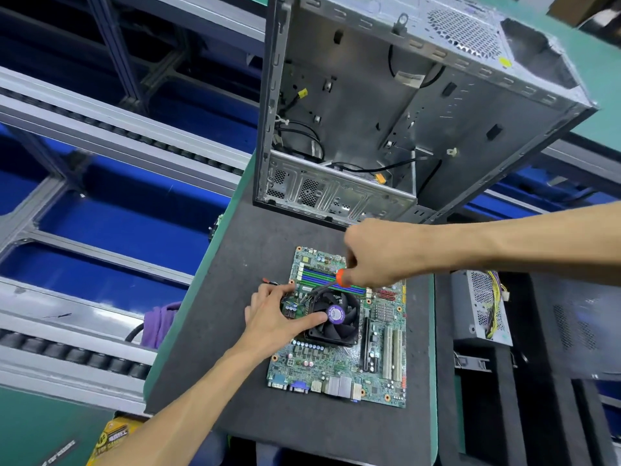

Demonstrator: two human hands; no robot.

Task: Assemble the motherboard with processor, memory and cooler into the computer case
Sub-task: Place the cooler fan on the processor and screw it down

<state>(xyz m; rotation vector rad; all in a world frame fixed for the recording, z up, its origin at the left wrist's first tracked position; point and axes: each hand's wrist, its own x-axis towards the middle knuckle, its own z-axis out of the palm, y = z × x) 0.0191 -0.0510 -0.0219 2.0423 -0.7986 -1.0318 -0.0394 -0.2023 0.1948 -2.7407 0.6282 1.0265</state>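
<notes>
Meanwhile, on a dark mat [235, 381] covering the desk [158, 371], the motherboard [339, 331] lies flat, well short of the open computer case [386, 105] that stands behind it. The right hand [379, 253] has its fingers clamped around the orange-handled screwdriver [331, 284], whose shaft angles down toward a corner of the black cooler [336, 319]. The left hand [279, 317] rests with fingers apart, thumb reaching onto the purple label at the fan's hub and the others touching the board's left edge. Green and blue memory sticks [329, 279] sit in their slots just beyond the cooler. By the look of it, the cooler is being fastened, and the board has yet to go into the case. The board seems stiff but thin and fragile, made top-heavy by the cooler; it would best be lifted by its bare edges with both hands, never by the fan or the slots. A power supply [480, 307] with yellow wires lies to the right.
</notes>
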